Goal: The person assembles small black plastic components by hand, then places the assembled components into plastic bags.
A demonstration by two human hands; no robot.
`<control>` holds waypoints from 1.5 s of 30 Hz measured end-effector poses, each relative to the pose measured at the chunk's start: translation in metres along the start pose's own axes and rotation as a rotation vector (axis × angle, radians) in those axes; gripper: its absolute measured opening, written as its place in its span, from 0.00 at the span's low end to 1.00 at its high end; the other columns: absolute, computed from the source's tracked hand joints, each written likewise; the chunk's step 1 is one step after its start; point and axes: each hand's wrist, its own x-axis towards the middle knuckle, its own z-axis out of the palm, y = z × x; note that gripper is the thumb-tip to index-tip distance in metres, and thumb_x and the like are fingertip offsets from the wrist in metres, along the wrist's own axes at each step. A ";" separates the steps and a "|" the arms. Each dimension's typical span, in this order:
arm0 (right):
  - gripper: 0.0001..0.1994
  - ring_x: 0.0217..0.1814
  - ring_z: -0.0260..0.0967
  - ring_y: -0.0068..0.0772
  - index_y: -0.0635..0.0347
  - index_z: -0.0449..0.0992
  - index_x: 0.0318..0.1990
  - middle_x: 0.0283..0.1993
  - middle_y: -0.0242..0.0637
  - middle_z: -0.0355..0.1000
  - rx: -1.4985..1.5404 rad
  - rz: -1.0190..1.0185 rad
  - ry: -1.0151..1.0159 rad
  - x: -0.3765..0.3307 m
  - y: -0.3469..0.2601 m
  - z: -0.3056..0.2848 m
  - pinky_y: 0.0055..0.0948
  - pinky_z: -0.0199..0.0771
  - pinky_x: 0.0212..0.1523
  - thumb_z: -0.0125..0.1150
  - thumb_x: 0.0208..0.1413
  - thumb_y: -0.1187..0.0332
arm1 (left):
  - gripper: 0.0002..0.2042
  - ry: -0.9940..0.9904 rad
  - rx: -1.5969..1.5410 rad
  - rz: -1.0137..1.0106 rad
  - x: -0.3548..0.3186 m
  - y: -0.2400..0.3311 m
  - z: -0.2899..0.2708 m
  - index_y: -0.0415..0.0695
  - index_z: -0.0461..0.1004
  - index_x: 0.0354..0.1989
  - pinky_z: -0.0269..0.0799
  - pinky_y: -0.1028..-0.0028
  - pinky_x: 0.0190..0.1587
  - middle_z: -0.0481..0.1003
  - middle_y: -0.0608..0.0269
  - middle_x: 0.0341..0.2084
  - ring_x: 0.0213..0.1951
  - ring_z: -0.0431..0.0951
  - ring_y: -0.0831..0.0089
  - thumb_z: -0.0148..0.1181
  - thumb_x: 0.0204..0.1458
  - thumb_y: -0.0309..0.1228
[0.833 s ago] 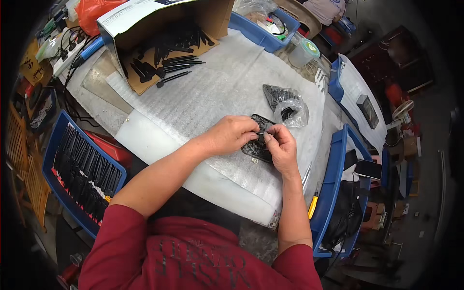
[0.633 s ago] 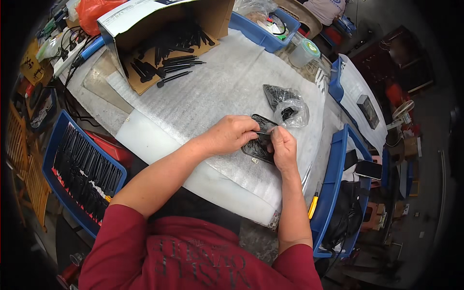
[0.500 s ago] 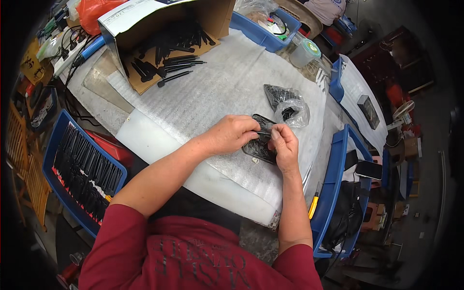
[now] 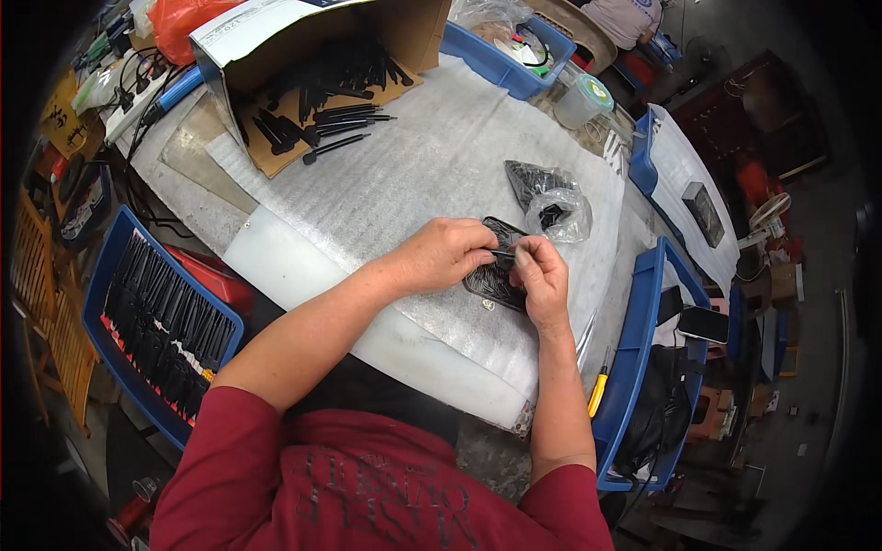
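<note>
Both hands meet over a flat black patterned part point(image 4: 496, 275) lying on the grey foam sheet point(image 4: 404, 184) at mid-bench; left hand point(image 4: 446, 253) curled, thumb and forefinger pinching a thin dark pin-like piece point(image 4: 503, 253) whose tip points toward the right hand point(image 4: 542, 275); right hand fingers bent and closed down onto the far edge of the part, seeming to steady it; whether the right fingertips also grip the thin piece cannot be told, too small; just beyond the hands, a crumpled clear plastic bag point(image 4: 560, 213) with something dark inside, and a second dark wedge-shaped part point(image 4: 531, 179) touching it; farther back, an open cardboard box point(image 4: 303, 64) spilling long black rod-like pieces point(image 4: 331, 124) onto the foam; blue bin point(image 4: 156, 321) at the person's left packed with black strips; blue tray point(image 4: 638, 349) at the right edge with a yellow-handled tool point(image 4: 597, 395) beside it; judgement: step in hand looks like fitting the thin piece into the patterned part; to do it well, keep the part pressed flat on the foam so it cannot rock, hold the pinch close to the tip for control, line it up before pushing, and apply light steady force, since a skewed entry could bend the thin piece
</note>
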 end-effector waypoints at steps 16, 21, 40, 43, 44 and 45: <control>0.07 0.19 0.53 0.12 0.64 0.67 0.28 0.19 0.24 0.59 -0.114 -0.079 0.027 -0.001 0.004 0.001 0.14 0.55 0.19 0.49 0.52 0.69 | 0.06 -0.020 -0.003 -0.005 0.001 0.003 -0.001 0.37 0.69 0.27 0.66 0.71 0.27 0.70 0.57 0.21 0.25 0.71 0.63 0.56 0.40 0.24; 0.05 0.20 0.53 0.11 0.64 0.66 0.28 0.19 0.24 0.60 -0.183 -0.042 -0.029 -0.001 0.007 -0.007 0.13 0.55 0.20 0.49 0.51 0.71 | 0.06 -0.003 -0.002 0.004 0.000 0.002 0.000 0.37 0.69 0.27 0.66 0.71 0.27 0.70 0.57 0.22 0.25 0.71 0.64 0.55 0.41 0.24; 0.05 0.21 0.53 0.14 0.65 0.66 0.26 0.19 0.27 0.61 -0.116 -0.049 0.041 0.000 0.005 -0.002 0.16 0.56 0.21 0.50 0.50 0.73 | 0.06 -0.013 -0.010 -0.022 0.001 0.003 0.000 0.36 0.70 0.28 0.66 0.71 0.27 0.71 0.57 0.21 0.25 0.72 0.64 0.55 0.41 0.24; 0.05 0.20 0.53 0.14 0.65 0.66 0.26 0.19 0.27 0.61 -0.261 -0.138 0.011 0.000 0.005 -0.001 0.16 0.56 0.21 0.50 0.50 0.72 | 0.06 -0.003 -0.005 0.005 0.000 0.001 0.000 0.36 0.70 0.28 0.66 0.71 0.27 0.70 0.57 0.21 0.25 0.72 0.64 0.55 0.41 0.24; 0.05 0.20 0.53 0.14 0.65 0.66 0.26 0.19 0.27 0.61 -0.261 -0.138 0.011 0.001 0.005 -0.001 0.16 0.56 0.21 0.50 0.50 0.72 | 0.06 -0.003 -0.005 0.005 0.000 0.001 0.000 0.36 0.70 0.28 0.66 0.71 0.27 0.70 0.57 0.21 0.25 0.72 0.64 0.55 0.41 0.24; 0.06 0.20 0.53 0.14 0.65 0.66 0.26 0.19 0.27 0.61 -0.335 -0.172 0.011 0.001 0.004 -0.001 0.16 0.56 0.21 0.50 0.50 0.72 | 0.06 -0.007 0.006 0.012 0.000 0.001 0.000 0.37 0.70 0.28 0.66 0.71 0.27 0.70 0.57 0.21 0.25 0.72 0.64 0.56 0.41 0.24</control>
